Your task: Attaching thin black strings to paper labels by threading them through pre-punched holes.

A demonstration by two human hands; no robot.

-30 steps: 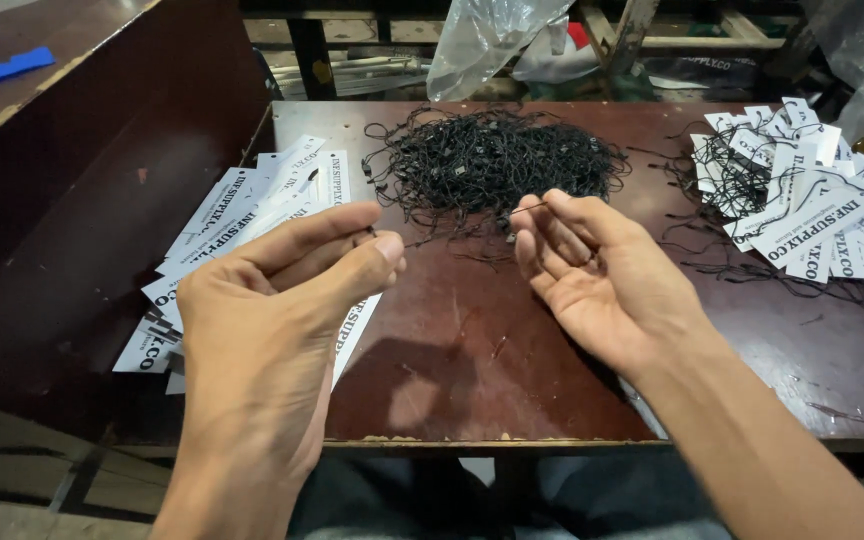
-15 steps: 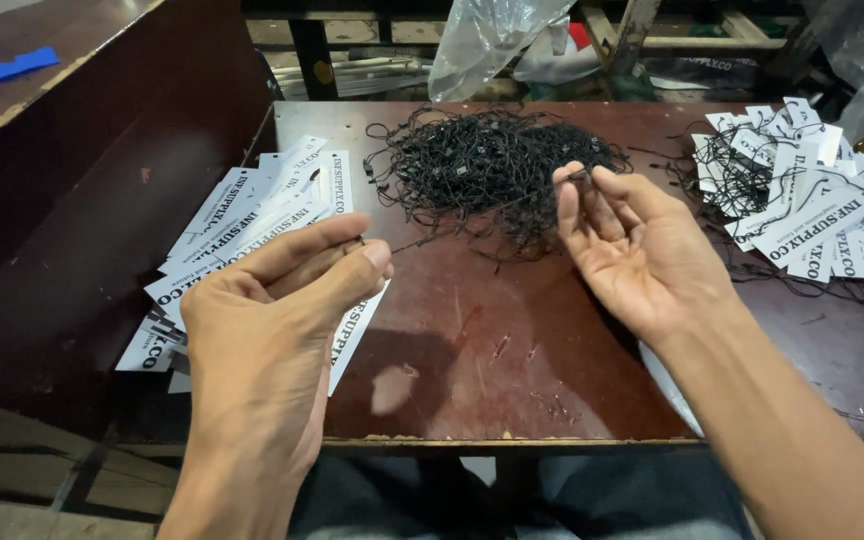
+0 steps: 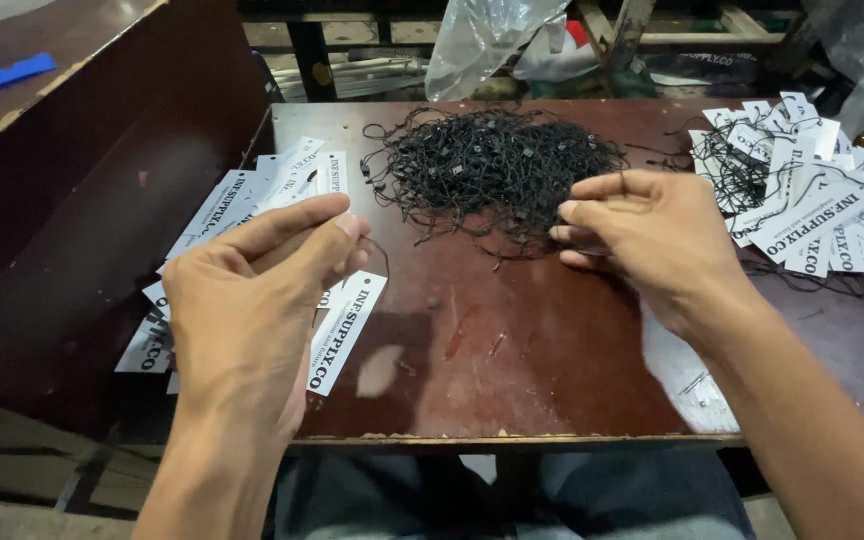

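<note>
Tag (image 3: 344,330) pinched in left hand (image 3: 252,300), loose strings (image 3: 497,165) heaped centre-desk so right hand (image 3: 652,235), fingers closing narrow, can pluck one.

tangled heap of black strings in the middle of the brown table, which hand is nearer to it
Right. The right hand has its fingertips at the tangled heap of black strings, at its near edge. The left hand is apart, lower left, over white paper tags.

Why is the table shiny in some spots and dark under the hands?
Head view: light from above glints off the worn brown table; the left hand and right hand cast soft shadows onto it; the string pile looks sharp, the edges dimmer.
</note>
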